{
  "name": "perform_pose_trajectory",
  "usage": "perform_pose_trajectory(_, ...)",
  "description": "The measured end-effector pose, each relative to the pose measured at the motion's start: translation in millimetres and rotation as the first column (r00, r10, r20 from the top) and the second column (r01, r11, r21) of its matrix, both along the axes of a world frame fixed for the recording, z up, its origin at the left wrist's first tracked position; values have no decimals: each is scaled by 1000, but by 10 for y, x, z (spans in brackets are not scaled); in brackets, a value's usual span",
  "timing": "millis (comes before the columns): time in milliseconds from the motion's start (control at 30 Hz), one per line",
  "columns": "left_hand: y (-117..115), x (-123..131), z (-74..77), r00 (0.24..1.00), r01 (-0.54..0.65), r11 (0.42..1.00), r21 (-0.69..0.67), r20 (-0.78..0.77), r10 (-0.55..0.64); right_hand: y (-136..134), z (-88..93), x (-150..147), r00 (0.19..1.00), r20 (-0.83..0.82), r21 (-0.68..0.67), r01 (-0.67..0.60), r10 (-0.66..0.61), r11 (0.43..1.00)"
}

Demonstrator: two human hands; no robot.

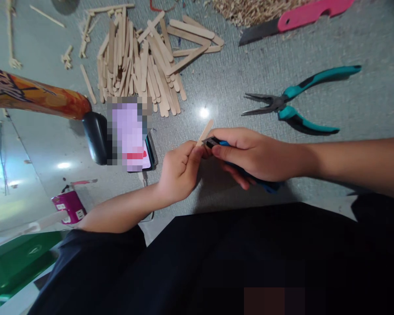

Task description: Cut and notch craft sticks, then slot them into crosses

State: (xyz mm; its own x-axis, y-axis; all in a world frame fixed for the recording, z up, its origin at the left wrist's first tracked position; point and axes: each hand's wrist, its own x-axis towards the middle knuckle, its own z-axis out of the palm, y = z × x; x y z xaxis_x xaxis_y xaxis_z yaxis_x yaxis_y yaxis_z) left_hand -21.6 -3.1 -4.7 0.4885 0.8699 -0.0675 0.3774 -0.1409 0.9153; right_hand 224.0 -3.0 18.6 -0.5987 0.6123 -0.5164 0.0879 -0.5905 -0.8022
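My left hand [178,171] is closed, pinching a flat wooden craft stick [206,129] that points up and away from the fingers. My right hand [261,155] wraps round a blue and black utility knife [212,142]. Its tip lies against or very close to the stick, just beside my left thumb; whether the blade cuts into the wood cannot be made out. Most of the knife handle is hidden by my right palm, with a blue end showing below it. My two hands are close together, fingers nearly touching.
Craft sticks [157,74] lie piled at the back. Teal-handled needle-nose pliers [277,104] rest open, right of them. Further back are a pink-handled cutter [295,21] and wood shavings [246,11]. At left stand a phone [131,135], a black case [96,138] and an orange canister [36,96].
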Motion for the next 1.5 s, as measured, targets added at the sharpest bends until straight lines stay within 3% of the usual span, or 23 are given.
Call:
perform_pose_trajectory(233, -29, 45, 16, 998, -11, 1000, 21, -55, 12, -63, 64, -47, 998, 51, 16, 41, -42, 999)
perform_pose_trajectory(667, -52, 123, -40, 981, 62, 961, 269, -194, -9, -103, 119, -122, 990, 122, -165, 95, -75, 982)
perform_pose_trajectory(867, -34, 110, -2, 980, 51, 988, 147, -199, -21, -63, 112, -102, 994, 99, -163, 55, -39, 985)
perform_pose_trajectory(1233, 38, -16, -25, 993, 45, 996, -76, 109, -36, -9, -80, 13, 995, -95, -44, -24, 20, 999)
perform_pose_trajectory(1500, 104, -30, 20, 984, 95, 981, -170, 163, -67, 23, -155, 49, 982, -189, -37, -30, 22, 999)
